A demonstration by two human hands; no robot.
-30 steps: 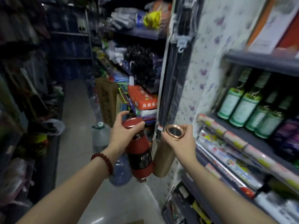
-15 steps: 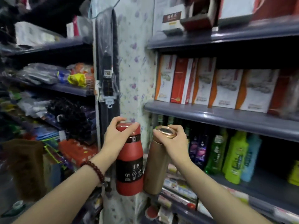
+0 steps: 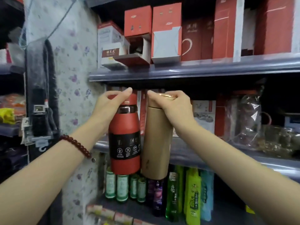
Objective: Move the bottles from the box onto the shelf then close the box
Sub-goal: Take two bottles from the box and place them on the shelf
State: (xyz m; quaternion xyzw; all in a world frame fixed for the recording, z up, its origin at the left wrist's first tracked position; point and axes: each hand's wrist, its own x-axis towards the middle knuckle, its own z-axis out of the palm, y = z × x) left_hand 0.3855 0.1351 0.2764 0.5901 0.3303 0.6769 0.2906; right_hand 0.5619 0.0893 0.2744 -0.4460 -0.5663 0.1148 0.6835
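Nearest to us, our two forearms reach up, and the left wrist carries a dark red bead bracelet (image 3: pixel 77 146). Our left hand (image 3: pixel 108 106) holds the red bottle (image 3: pixel 124 135) at its cap, the fingers curled over the top and the thumb pressed on the near side. This bottle has a black label band; the white letters there are partly blurred, so we read only "V" and "UM", with small round icons under them. Our right hand (image 3: pixel 172 106) holds the gold bottle (image 3: pixel 157 142) in the same way, the fingers closed over its shiny lid. Both bottles hang upright, just beside each other, in front of the edge of the middle shelf (image 3: pixel 203 155) and not standing on it.

Under them, on the lower shelf, stand green bottles (image 3: pixel 122 188) with white labels, a purple bottle (image 3: pixel 156 197) and bright green shampoo bottles (image 3: pixel 193 198); their writing is too small to read. Farther up, the upper shelf (image 3: pixel 194 71) carries red cartons (image 3: pixel 138 21), and a white and brown box (image 3: pixel 110 52) with Chinese characters we cannot read.
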